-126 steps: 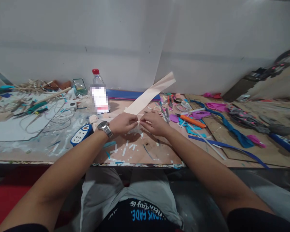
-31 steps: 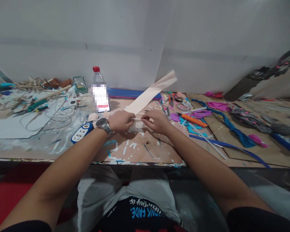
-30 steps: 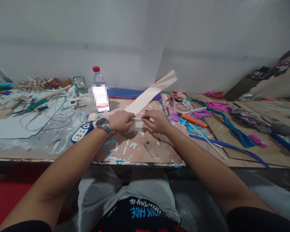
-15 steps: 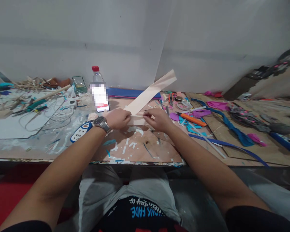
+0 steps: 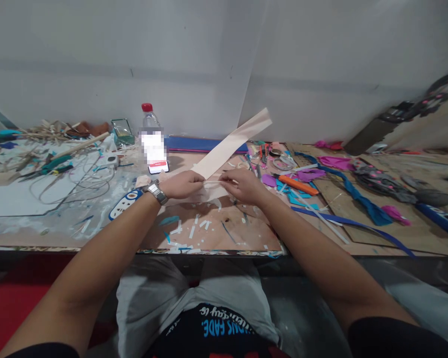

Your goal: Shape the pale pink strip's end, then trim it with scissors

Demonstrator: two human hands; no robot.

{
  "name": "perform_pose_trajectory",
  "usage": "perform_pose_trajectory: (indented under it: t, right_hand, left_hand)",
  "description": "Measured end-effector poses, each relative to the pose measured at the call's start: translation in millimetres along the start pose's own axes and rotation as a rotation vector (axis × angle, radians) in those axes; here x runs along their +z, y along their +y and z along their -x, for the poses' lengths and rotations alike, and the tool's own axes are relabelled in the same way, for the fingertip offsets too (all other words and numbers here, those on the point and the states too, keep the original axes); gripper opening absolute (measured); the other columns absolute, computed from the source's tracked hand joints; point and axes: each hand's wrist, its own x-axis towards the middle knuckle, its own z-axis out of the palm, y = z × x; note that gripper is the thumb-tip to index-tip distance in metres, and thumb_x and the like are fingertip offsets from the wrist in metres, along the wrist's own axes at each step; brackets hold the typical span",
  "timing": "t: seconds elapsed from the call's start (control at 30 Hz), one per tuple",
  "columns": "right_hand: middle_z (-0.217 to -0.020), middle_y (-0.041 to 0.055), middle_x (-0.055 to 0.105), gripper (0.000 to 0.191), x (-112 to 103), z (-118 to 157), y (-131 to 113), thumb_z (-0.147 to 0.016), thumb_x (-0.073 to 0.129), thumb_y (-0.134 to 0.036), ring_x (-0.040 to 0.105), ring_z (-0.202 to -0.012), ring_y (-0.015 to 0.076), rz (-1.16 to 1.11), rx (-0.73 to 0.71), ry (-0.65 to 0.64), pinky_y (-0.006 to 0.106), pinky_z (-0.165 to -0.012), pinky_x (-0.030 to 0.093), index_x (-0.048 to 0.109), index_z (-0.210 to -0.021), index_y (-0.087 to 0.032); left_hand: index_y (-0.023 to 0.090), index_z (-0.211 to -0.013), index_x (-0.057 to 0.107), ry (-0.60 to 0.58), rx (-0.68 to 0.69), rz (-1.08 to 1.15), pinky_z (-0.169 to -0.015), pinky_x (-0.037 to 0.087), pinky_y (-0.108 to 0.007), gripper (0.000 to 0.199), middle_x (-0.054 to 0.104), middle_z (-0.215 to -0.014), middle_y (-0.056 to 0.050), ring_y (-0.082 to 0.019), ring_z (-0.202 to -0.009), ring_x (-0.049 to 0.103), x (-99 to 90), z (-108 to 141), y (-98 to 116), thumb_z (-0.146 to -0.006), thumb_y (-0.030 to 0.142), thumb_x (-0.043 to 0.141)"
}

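That pale papery strip [image 5: 212, 184] mid-frame, pinched between the left hand [image 5: 183, 185] and the right hand [image 5: 242, 187], looks super light, floppy and probably easy to tear, so I'd just fingertip-grip its edges tbh.

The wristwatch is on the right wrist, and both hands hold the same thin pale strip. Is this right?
Not quite. The head view shows the wristwatch on the left wrist, not the right one. The left hand and right hand do hold the same thin pale strip.
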Motion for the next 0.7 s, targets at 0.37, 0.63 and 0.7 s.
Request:
perform_pose_trajectory:
  t: [0.37, 0.63, 0.7]
  right_hand:
    - [-0.083, 0.0055, 0.076, 0.020, 0, -1, 0, -0.093, 0.059, -0.025, 0.065, -0.073, 0.0188, 0.050, -0.025, -0.065, 0.030, -0.069, 0.042, 0.077, -0.098, -0.018]
    - [-0.089, 0.0073, 0.079, 0.019, 0, 0, 11, -0.093, 0.061, -0.025, 0.070, -0.080, 0.0215, 0.084, 0.013, -0.076, 0.032, -0.073, 0.046, 0.079, -0.095, -0.020]
    - [-0.090, 0.0067, 0.079, 0.018, -1, 0, 14, -0.093, 0.061, -0.025, 0.070, -0.081, 0.0214, 0.086, 0.051, -0.089, 0.032, -0.074, 0.046, 0.079, -0.094, -0.020]
  left_hand:
    - [0.015, -0.084, 0.071, 0.057, 0.008, -0.168, -0.062, 0.032, -0.028, 0.033, 0.070, -0.076, -0.007, -0.016, -0.065, 0.055, 6.9, -2, 2, -0.092, 0.036, 0.046]
    - [0.017, -0.078, 0.071, 0.045, -0.017, -0.270, -0.060, 0.030, -0.030, 0.034, 0.071, -0.076, -0.009, -0.018, -0.063, 0.055, 2.2, -2, -9, -0.091, 0.035, 0.045]
    - [0.017, -0.079, 0.071, 0.057, -0.029, -0.295, -0.060, 0.030, -0.031, 0.034, 0.072, -0.079, -0.009, -0.019, -0.065, 0.057, 0.7, -1, -11, -0.091, 0.035, 0.045]
